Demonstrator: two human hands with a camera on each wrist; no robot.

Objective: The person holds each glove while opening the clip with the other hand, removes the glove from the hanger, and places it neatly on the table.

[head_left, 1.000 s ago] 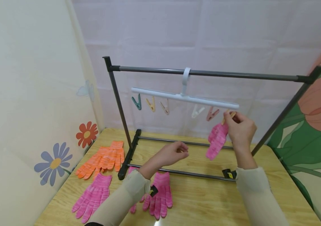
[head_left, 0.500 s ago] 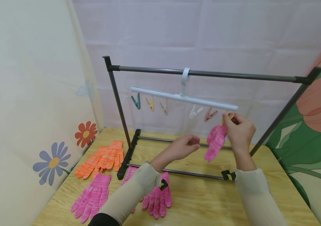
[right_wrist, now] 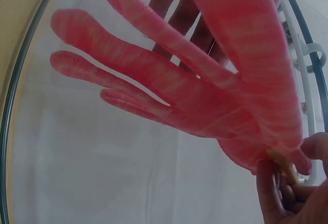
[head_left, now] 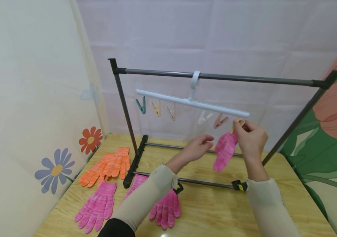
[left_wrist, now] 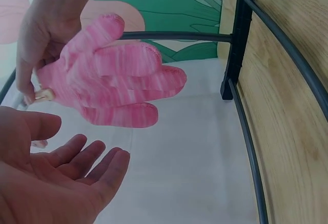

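At the right end of the pale blue hanger (head_left: 215,107), my right hand (head_left: 251,141) pinches a yellowish clothespin (head_left: 242,123). From it a pink striped glove (head_left: 225,152) dangles by the cuff, fingers down. In the right wrist view, thumb and fingers close round the clothespin (right_wrist: 283,165) beside the cuff; the glove (right_wrist: 205,101) hides part of the clip. My left hand (head_left: 196,148) hovers left of the hanging glove, fingers relaxed and holding nothing. The left wrist view has this palm (left_wrist: 56,188) apart from the glove (left_wrist: 118,80).
The hanger hooks over a dark metal rack (head_left: 156,73). Other clothespins hang along it, including a green one (head_left: 141,105) and a pink one (head_left: 220,121). On the wooden table (head_left: 215,214) lie orange gloves (head_left: 112,166) and several pink gloves (head_left: 97,205), one partly behind my left sleeve.
My left hand has moved right and upward, closer to the hanging glove. The hanger's right end has dipped slightly, with my right hand still gripping the clothespin.
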